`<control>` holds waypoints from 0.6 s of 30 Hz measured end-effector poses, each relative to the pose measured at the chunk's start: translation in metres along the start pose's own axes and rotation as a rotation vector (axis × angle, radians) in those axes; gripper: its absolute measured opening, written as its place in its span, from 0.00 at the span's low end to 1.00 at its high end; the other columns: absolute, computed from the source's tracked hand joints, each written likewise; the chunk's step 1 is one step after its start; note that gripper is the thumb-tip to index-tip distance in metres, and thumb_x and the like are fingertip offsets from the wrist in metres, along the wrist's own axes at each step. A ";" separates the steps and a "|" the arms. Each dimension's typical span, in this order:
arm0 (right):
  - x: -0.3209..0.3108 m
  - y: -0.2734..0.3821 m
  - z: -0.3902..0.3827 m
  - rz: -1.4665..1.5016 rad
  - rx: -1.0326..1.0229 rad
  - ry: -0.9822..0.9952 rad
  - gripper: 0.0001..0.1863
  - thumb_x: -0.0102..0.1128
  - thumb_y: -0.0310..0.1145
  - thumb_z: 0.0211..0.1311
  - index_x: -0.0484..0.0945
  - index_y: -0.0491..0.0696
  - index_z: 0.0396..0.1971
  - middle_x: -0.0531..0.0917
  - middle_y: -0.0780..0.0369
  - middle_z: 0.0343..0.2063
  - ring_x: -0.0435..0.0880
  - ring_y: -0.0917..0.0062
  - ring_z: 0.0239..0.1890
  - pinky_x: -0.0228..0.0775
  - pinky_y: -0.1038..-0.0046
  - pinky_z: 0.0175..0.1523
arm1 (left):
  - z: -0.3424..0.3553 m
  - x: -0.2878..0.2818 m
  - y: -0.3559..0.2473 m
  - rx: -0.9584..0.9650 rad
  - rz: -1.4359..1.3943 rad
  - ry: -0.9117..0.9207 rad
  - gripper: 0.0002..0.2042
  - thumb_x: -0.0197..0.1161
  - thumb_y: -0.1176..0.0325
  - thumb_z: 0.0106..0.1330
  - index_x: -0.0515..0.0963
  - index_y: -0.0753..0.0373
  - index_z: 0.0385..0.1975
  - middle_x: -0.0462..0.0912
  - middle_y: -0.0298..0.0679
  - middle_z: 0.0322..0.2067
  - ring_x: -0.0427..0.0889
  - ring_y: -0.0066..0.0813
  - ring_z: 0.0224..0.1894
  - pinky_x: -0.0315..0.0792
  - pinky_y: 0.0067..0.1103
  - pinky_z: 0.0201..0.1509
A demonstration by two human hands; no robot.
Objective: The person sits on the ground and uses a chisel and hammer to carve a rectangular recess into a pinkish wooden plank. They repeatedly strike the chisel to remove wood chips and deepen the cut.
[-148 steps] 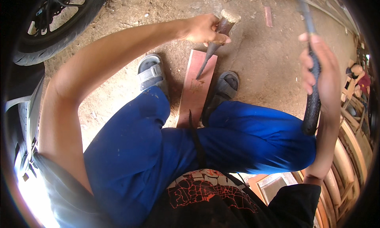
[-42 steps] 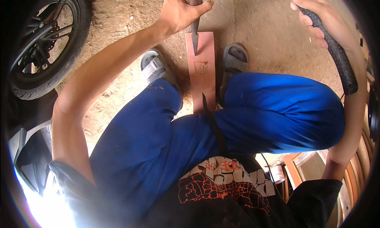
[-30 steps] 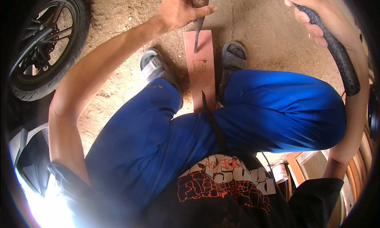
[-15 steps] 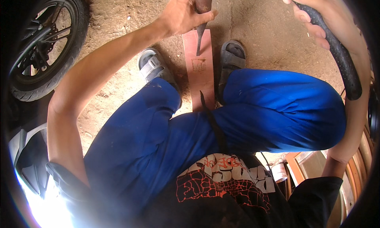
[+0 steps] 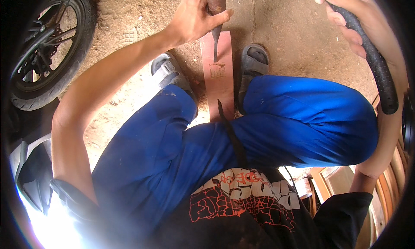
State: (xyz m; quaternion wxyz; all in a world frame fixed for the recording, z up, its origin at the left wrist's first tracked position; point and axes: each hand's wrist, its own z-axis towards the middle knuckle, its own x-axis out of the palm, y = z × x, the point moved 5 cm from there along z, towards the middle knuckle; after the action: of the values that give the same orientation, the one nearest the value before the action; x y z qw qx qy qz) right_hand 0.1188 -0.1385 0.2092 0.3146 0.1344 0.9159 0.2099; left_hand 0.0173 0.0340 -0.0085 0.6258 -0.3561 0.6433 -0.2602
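Note:
My left hand is closed around a dark metal chisel above a pink-red plank lying lengthwise between my feet. The chisel's narrow tip reaches the plank just above a carved square marking. High at the right, my right hand grips a black, dimpled tool handle; the tool's far end is out of frame. A dark strap hangs from my waist over my blue trousers and the plank's near end.
A motorcycle wheel is at the upper left, with dark bodywork below it. Grey sandals rest on the dusty floor either side of the plank. Framed wooden pieces lie at the lower right.
Since the oldest frame, the chisel has become more upright, its tip higher on the plank. Over the last second, my right hand and handle have lowered slightly.

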 end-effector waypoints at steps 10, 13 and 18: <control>0.002 0.000 0.000 -0.017 -0.039 -0.004 0.13 0.51 0.39 0.73 0.74 0.43 0.38 0.72 0.70 0.17 0.65 0.90 0.09 0.58 0.85 0.10 | 0.006 0.009 -0.009 0.031 -0.003 0.040 0.21 0.68 0.50 0.60 0.79 0.66 0.27 0.82 0.51 0.23 0.84 0.47 0.27 0.77 0.36 0.33; 0.001 -0.001 -0.001 -0.020 -0.053 -0.001 0.14 0.51 0.40 0.74 0.74 0.43 0.38 0.71 0.70 0.17 0.65 0.91 0.08 0.58 0.85 0.10 | 0.006 0.015 -0.003 0.004 -0.005 0.020 0.23 0.67 0.47 0.60 0.79 0.66 0.27 0.82 0.50 0.23 0.85 0.46 0.28 0.79 0.35 0.36; 0.003 -0.001 -0.002 -0.028 -0.084 0.007 0.15 0.50 0.41 0.74 0.74 0.44 0.39 0.71 0.70 0.17 0.64 0.91 0.08 0.57 0.86 0.10 | 0.005 0.014 0.012 -0.069 0.054 0.000 0.26 0.63 0.42 0.65 0.81 0.66 0.33 0.84 0.41 0.19 0.86 0.30 0.24 0.81 0.29 0.35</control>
State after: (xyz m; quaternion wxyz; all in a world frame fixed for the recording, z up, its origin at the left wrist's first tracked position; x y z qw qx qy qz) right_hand 0.1152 -0.1389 0.2089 0.3195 0.1073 0.9093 0.2442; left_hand 0.0209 0.0310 -0.0263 0.6199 -0.3597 0.6615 -0.2209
